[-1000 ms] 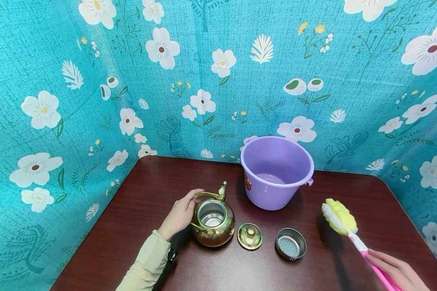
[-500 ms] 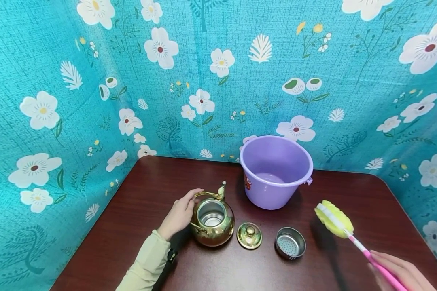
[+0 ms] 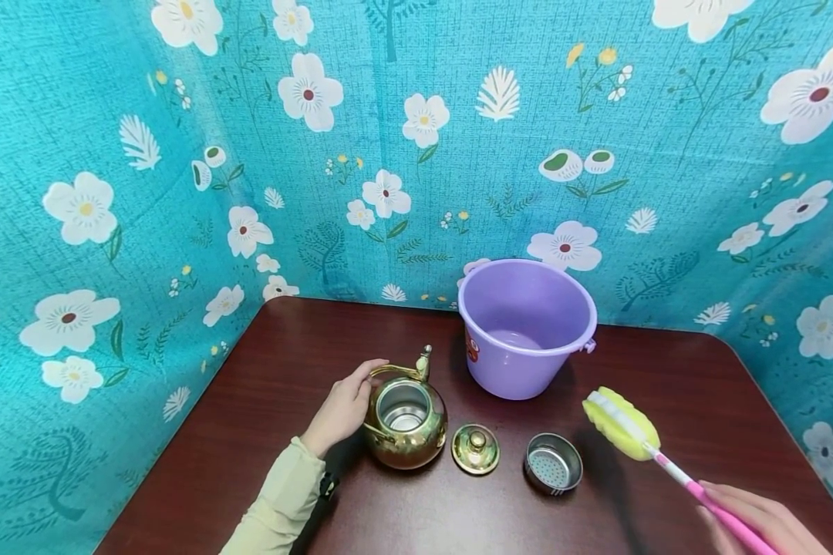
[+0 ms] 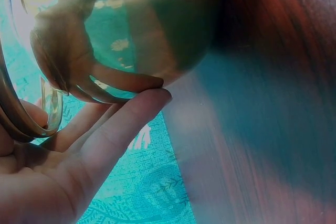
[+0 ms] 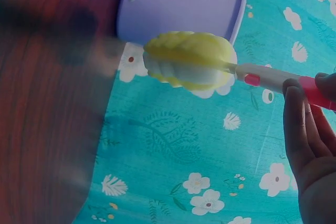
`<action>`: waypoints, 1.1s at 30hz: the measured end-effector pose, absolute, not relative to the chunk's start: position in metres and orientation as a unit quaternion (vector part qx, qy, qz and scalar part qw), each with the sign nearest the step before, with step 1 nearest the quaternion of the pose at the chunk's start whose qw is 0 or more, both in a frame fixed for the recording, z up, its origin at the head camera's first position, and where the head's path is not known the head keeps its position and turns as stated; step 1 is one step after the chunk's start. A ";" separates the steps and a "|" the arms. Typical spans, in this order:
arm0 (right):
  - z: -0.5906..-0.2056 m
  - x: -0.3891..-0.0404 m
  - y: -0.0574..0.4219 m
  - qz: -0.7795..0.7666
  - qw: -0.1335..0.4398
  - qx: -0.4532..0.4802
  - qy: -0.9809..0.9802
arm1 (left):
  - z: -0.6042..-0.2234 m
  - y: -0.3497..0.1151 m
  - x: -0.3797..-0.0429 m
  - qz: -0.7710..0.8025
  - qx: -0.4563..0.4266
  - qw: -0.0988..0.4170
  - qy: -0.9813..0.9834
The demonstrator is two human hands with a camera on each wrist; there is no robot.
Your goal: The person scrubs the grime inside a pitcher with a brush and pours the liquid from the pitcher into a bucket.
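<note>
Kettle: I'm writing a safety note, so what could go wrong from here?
The brush in the right hand could knock the strainer or lid, which sit between it and the kettle. Its sponge head looks bulky against the kettle's mouth and might jam. Only the left hand holds the kettle; a hard push could tip it.

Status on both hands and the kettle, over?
Left hand holds kettle; right hand holds sponge brush. Kettle upright, uncovered. Lid and strainer between kettle and sponge brush.
</note>
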State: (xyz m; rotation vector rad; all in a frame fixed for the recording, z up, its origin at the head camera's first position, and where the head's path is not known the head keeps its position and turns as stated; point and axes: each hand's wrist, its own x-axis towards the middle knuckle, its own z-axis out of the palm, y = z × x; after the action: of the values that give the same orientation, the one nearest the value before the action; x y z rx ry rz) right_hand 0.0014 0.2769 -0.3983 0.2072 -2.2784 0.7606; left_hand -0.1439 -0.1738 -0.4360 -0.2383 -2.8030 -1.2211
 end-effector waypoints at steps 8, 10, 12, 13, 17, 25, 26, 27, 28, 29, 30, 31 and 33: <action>-0.389 0.003 0.262 0.326 0.366 0.087 -0.867 | -0.439 -0.175 -0.144 -0.395 -0.076 0.034 -0.915; -0.389 0.003 0.260 0.330 0.365 0.090 -0.866 | -0.438 -0.175 -0.144 -0.395 -0.075 0.031 -0.915; -0.387 0.003 0.258 0.333 0.363 0.088 -0.866 | -0.438 -0.175 -0.144 -0.397 -0.073 0.028 -0.915; -0.386 0.003 0.255 0.329 0.356 0.079 -0.871 | -0.438 -0.175 -0.144 -0.397 -0.071 0.026 -0.914; -0.380 0.003 0.247 0.312 0.335 0.047 -0.888 | -0.438 -0.175 -0.145 -0.396 -0.071 0.024 -0.915; -0.374 -0.001 0.236 0.305 0.335 0.091 -0.887 | -0.438 -0.176 -0.145 -0.393 -0.075 0.024 -0.916; -0.373 -0.002 0.235 0.303 0.334 0.097 -0.887 | -0.437 -0.176 -0.145 -0.394 -0.075 0.024 -0.916; -0.373 -0.003 0.233 0.299 0.331 0.093 -0.890 | -0.437 -0.176 -0.145 -0.393 -0.075 0.025 -0.916; -0.372 -0.003 0.231 0.298 0.328 0.090 -0.892 | -0.437 -0.176 -0.145 -0.393 -0.075 0.026 -0.916; -0.371 -0.003 0.230 0.297 0.324 0.085 -0.894 | -0.437 -0.175 -0.145 -0.392 -0.075 0.028 -0.916; -0.370 -0.004 0.228 0.298 0.321 0.080 -0.896 | -0.438 -0.175 -0.145 -0.392 -0.075 0.029 -0.916; -0.368 -0.004 0.226 0.299 0.319 0.078 -0.896 | -0.438 -0.175 -0.145 -0.393 -0.075 0.029 -0.916; -0.366 -0.005 0.223 0.309 0.323 0.086 -0.890 | -0.438 -0.174 -0.146 -0.393 -0.076 0.029 -0.916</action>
State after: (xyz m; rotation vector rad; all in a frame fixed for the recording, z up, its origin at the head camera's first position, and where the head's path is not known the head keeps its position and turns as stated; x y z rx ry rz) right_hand -0.0046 0.2229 -0.3658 0.2255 -2.3375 0.8115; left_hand -0.1458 -0.1745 -0.4381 -0.2348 -2.8249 -1.2118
